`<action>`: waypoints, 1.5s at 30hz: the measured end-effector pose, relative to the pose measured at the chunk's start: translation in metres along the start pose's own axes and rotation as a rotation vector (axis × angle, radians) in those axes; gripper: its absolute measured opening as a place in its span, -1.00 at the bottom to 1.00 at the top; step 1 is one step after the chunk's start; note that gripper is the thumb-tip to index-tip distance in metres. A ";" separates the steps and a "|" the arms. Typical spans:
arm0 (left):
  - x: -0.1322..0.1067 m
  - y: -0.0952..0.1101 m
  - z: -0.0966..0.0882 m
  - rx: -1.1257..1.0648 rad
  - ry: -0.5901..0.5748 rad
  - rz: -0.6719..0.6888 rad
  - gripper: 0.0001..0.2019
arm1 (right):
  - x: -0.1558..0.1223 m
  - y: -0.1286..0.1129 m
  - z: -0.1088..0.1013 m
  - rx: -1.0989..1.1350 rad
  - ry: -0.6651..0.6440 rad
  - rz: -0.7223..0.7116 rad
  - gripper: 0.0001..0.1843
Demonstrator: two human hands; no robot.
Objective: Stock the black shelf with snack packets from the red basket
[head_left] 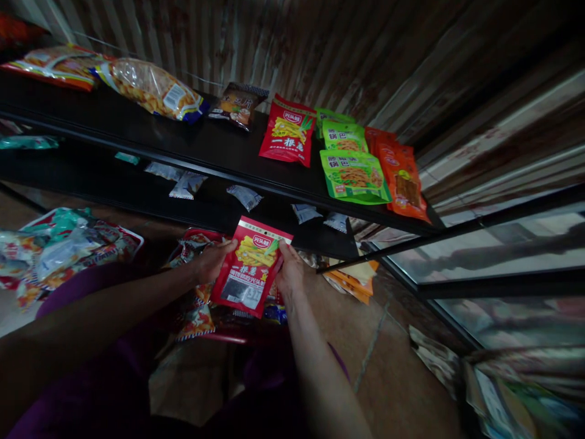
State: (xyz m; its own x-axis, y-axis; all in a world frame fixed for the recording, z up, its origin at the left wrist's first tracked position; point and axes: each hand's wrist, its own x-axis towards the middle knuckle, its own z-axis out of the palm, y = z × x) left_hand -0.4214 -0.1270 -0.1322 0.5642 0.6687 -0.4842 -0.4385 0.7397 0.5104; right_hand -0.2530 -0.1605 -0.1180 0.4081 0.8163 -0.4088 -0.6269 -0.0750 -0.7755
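Note:
Between my two hands a red snack bag (249,262) is held up, its printed front facing me. My left hand (214,261) pinches its left edge, and my right hand (290,265) grips the right edge near the top corner. Below the bag, a red basket (228,335) holds several small packets, partly hidden by the bag and my arms. On the black upper shelf (183,146) ahead, a similar red bag (289,131) stands beside several green snack bags (356,177).
Orange bags (404,177) fill the shelf's right end; a brown packet (238,105) and large clear-fronted bags (148,88) lie leftward. Small silver packets (188,184) sit on the lower shelf. Another basket (134,238) heaped with packets stands left. A metal frame (429,289) stands at right.

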 end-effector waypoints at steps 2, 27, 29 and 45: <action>-0.002 0.001 0.003 -0.006 -0.055 -0.056 -0.60 | 0.001 -0.002 -0.001 -0.004 0.022 -0.015 -0.79; 0.008 0.012 -0.002 0.035 0.118 0.119 -0.80 | 0.001 0.009 -0.006 -0.180 -0.101 0.077 -0.72; 0.006 0.014 -0.001 0.047 0.071 0.099 -0.79 | 0.002 0.009 -0.007 -0.163 -0.063 0.070 -0.74; -0.001 -0.002 -0.020 0.282 -0.086 -0.147 -0.71 | 0.014 -0.001 -0.017 -0.071 0.078 0.037 -0.83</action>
State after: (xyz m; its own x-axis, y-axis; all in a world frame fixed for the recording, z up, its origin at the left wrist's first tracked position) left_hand -0.4352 -0.1277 -0.1471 0.6696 0.5385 -0.5115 -0.1441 0.7699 0.6217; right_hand -0.2356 -0.1586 -0.1305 0.4376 0.7651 -0.4723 -0.5954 -0.1470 -0.7898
